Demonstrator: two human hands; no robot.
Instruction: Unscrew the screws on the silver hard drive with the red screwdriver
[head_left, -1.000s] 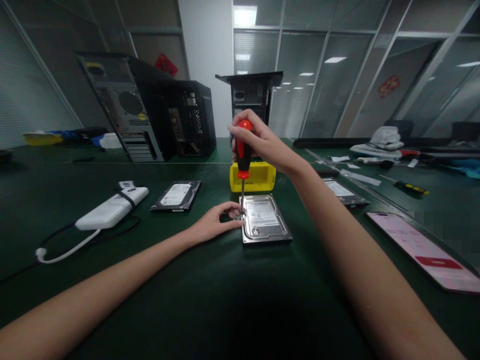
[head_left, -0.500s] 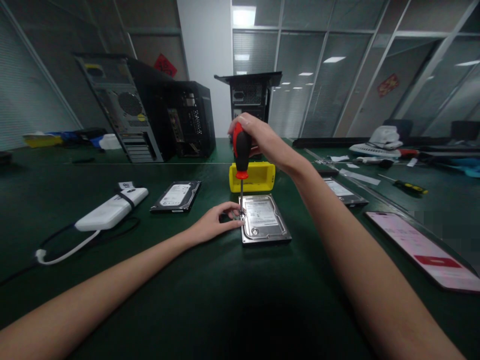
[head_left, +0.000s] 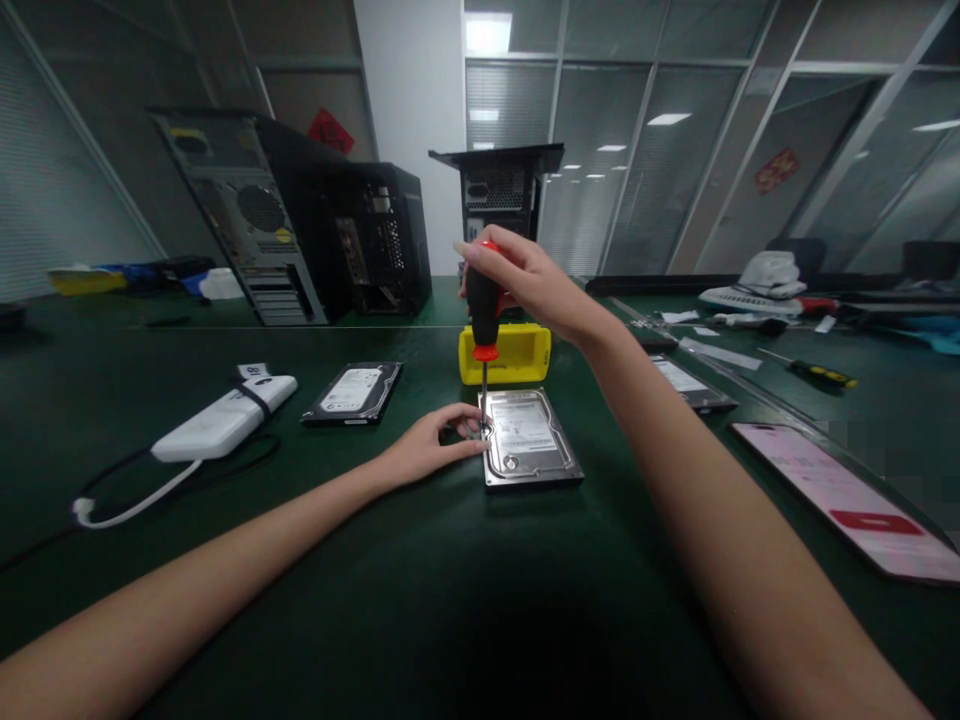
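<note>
A silver hard drive (head_left: pixel 525 437) lies label up on the dark green table (head_left: pixel 420 620). My right hand (head_left: pixel 510 268) grips the red and black handle of a screwdriver (head_left: pixel 486 310), which stands upright with its tip at the drive's left edge. At that same edge, my left hand (head_left: pixel 442 440) rests with thumb and fingers against the drive and around the tip. Whether its fingertips pinch anything small is hidden. Just behind the drive sits a yellow open box (head_left: pixel 506 372) on its side.
Left are another hard drive (head_left: pixel 354 392) and a white power strip (head_left: pixel 225 418) with cables. Right lie a third drive (head_left: pixel 690 385), a phone (head_left: pixel 847 500) and a yellow-black screwdriver (head_left: pixel 814 373). Computer cases (head_left: pixel 259 220) stand at the back.
My right hand has turned on the screwdriver handle, its thumb now stretched over the top toward the left. My left hand and the drive have stayed in place.
</note>
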